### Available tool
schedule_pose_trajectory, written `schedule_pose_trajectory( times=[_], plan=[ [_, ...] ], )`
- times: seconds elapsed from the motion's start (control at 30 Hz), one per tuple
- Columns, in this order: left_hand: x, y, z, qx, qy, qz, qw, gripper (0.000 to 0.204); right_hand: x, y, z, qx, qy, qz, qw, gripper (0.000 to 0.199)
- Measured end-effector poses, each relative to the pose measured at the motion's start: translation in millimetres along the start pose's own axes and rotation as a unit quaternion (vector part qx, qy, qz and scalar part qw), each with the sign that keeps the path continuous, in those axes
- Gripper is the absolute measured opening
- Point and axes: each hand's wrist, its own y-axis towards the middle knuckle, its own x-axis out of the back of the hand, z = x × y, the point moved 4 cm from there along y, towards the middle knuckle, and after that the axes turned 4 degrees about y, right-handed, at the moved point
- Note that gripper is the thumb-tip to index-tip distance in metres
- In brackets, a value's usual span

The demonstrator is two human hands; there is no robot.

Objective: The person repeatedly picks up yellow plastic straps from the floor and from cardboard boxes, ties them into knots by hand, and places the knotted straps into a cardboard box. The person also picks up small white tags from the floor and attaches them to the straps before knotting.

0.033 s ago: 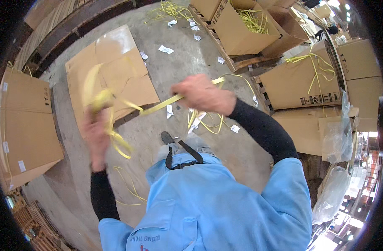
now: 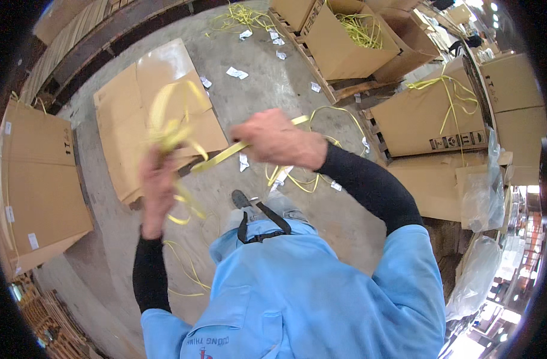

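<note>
While the left hand [image 2: 158, 182] is closed in a fist round a bunch of looped yellow strap [image 2: 173, 128], thin, flat and glossy, the right hand [image 2: 276, 140] at three o'clock from it pinches the same strap, pulled taut between them. Loose coils trail on the grey concrete floor [image 2: 267, 84] at five o'clock. Flattened brown cardboard [image 2: 130, 113] lies behind the left hand. An open box [image 2: 339, 48] with more strap sits on a wooden pallet [image 2: 339, 90] at one o'clock. Torn white paper scraps [image 2: 237, 73] dot the floor.

Glossy yellow plastic strapping [image 2: 216, 157], matt brown cardboard sheet [image 2: 130, 119] (creased), rough grey concrete floor [image 2: 267, 96]
</note>
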Motion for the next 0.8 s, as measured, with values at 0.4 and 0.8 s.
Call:
schedule_pose_trajectory(
  times=[0.4,0.8],
  plan=[
    [50.5,109.0,37.5,0.159,0.034,0.005,0.987,0.019,76.7,-12.8,-132.5,-0.191,0.064,-0.100,0.974,0.036],
    [370.4,138.6,99.7,0.125,0.099,-0.452,0.878,0.045,125.9,-136.1,-317.8,-0.339,-0.151,-0.171,0.913,0.022]
  ],
)
